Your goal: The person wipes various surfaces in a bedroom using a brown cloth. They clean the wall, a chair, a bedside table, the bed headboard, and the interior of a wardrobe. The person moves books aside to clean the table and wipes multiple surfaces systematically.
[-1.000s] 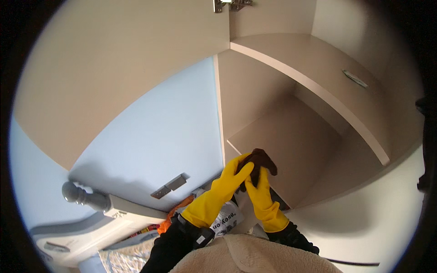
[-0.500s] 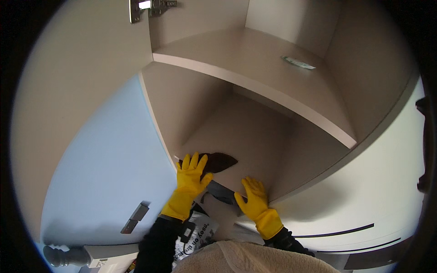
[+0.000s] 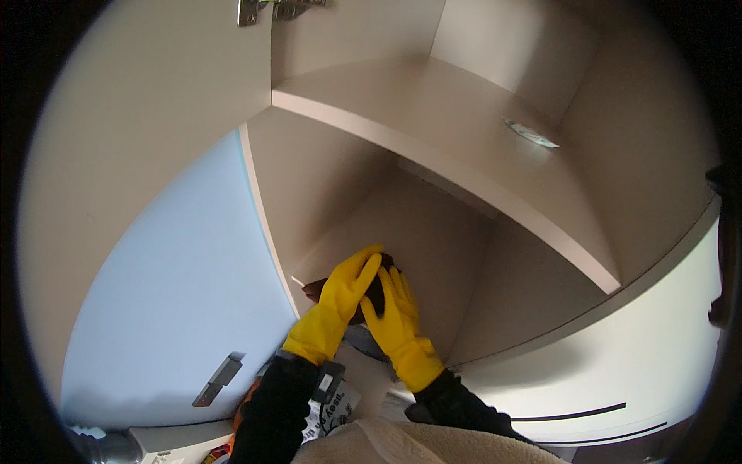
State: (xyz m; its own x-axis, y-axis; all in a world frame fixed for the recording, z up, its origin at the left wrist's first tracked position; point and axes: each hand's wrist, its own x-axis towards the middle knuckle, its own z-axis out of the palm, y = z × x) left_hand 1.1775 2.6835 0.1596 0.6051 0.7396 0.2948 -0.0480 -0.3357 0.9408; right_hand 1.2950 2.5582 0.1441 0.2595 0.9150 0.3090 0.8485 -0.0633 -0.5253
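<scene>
Both my hands wear yellow rubber gloves and meet low inside a beige cabinet (image 3: 433, 232). Between them is a dark brown, soft-looking piece, seemingly cloth (image 3: 374, 298), bunched up on the cabinet floor. My left hand (image 3: 340, 292) closes over its left side, and a reddish-brown end pokes out beyond that glove. My right hand (image 3: 394, 315) grips it from the right, fingers pointing up and away from me. The gloves cover most of the piece. Just below them, a dark grey item (image 3: 363, 342) shows at the cabinet's front edge, its kind unclear.
Above my hands runs a curved-looking shelf (image 3: 456, 185) bearing a small pale packet (image 3: 532, 134). On the left are a light blue panel (image 3: 178, 286) and a metal hinge (image 3: 219, 380). A white printed bag (image 3: 334, 408) lies below my left wrist. To the right is a white surface (image 3: 603, 371).
My hands, earlier apart with spread fingers, have come together around the brown piece. The right hand moved left and inward; the piece has gone from lying spread to bunched. The view shifted slightly.
</scene>
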